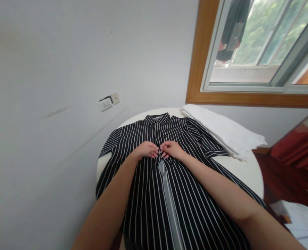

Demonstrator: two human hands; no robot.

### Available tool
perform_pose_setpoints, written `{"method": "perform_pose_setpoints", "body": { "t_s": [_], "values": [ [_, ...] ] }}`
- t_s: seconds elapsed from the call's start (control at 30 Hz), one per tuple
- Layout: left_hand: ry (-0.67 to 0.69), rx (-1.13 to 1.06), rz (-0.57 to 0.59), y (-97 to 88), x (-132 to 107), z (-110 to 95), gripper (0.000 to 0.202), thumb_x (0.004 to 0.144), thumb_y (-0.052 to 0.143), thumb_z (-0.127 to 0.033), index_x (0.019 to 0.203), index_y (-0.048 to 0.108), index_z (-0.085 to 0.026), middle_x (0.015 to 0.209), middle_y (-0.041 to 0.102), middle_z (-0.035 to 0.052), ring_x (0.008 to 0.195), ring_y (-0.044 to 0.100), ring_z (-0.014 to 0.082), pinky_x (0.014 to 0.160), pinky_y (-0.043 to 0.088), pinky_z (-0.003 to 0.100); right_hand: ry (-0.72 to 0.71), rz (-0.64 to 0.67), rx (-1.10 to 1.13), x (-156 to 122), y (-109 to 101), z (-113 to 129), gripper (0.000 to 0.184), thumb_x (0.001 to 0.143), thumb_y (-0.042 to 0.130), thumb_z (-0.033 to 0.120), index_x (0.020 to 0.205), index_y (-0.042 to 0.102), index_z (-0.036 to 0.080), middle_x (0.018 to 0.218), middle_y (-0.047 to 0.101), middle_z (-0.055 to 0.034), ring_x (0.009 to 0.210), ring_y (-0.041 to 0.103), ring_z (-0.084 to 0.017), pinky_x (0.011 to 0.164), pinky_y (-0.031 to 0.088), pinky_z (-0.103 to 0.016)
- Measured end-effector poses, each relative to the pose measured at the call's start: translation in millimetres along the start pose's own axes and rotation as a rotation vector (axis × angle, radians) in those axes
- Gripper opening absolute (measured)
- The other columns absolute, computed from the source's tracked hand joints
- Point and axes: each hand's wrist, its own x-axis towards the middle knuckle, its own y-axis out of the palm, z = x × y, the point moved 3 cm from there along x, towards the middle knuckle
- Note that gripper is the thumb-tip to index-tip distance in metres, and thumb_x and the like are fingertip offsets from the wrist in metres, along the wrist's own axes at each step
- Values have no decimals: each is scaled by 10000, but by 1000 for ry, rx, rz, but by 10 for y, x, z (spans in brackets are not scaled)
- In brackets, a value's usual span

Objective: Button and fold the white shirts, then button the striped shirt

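A black shirt with thin white stripes (154, 194) lies spread face up on a round white table (243, 170), collar toward the wall. My left hand (146, 150) and my right hand (171, 150) meet at the shirt's chest, fingers curled and pinching the two front edges of the shirt placket together. Below my hands the front hangs apart, showing a grey strip of inner fabric (169, 198). Both short sleeves lie flat, out to the sides.
Folded white cloth (221, 130) lies on the table's right side under a wood-framed window (247, 99). A wall socket (105, 103) sits on the white wall behind. A dark red wooden floor and white fabric (299, 215) are at the right.
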Motion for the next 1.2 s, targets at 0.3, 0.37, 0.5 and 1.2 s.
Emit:
{"method": "perform_pose_setpoints", "body": {
  "t_s": [0.3, 0.37, 0.5, 1.2],
  "values": [
    [-3, -42, 26, 1, 4, 2, 157, 752, 671, -275, 715, 609, -136, 637, 660, 10, 588, 625, 98, 677, 532, 273, 9, -64, 72, 33, 3, -48, 177, 798, 524, -6, 728, 631, 117, 570, 623, 22, 524, 636, -80, 420, 506, -121],
    [-3, -41, 17, 4, -7, -10, 167, 746, 681, -282, 719, 606, -135, 625, 657, 11, 601, 632, 103, 670, 534, 266, 14, -72, 79, 34, -2, -52, 172, 798, 536, -2, 720, 633, 116, 567, 626, 19, 519, 636, -85, 415, 507, -128],
    [-6, -52, 8, 20, -35, -40, 165, 740, 688, -269, 721, 598, -132, 610, 648, 5, 595, 635, 102, 652, 532, 254, 35, -83, 78, 14, -11, -26, 131, 781, 594, 16, 704, 635, 115, 566, 634, 13, 518, 633, -86, 430, 514, -133],
    [-17, 74, -120, 108, -158, -176, 483, 704, 655, -604, 671, 583, -127, 559, 585, -16, 425, 481, 63, 485, 443, 222, -307, -348, -685, -52, 67, 14, 80, 786, 608, 171, 715, 644, 169, 762, 625, -6, 696, 591, -111, 661, 446, -216]
  ]
}}
